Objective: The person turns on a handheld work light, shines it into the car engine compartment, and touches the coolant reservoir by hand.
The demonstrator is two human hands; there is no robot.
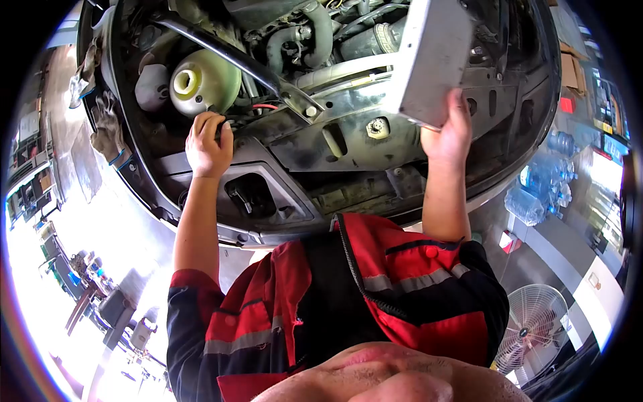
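Note:
In the head view, my right hand (447, 134) grips the lower end of a flat, grey rectangular panel (439, 57) with a pale side edge. The panel is held over the engine bay and hides part of it. My left hand (209, 144) is at the front left of the bay, its fingers curled around a small dark thing that I cannot make out. Just beyond those fingers sits a whitish, rounded fluid reservoir (218, 80) with a yellowish, uncapped neck. A black brace bar (224, 50) runs diagonally past the reservoir.
Work gloves (109, 130) hang on the car's left edge, beside the headlight housing (251, 194). Hoses (320, 37) fill the back of the bay. On the floor to the right stand large plastic water bottles (546, 177) and a fan (529, 331).

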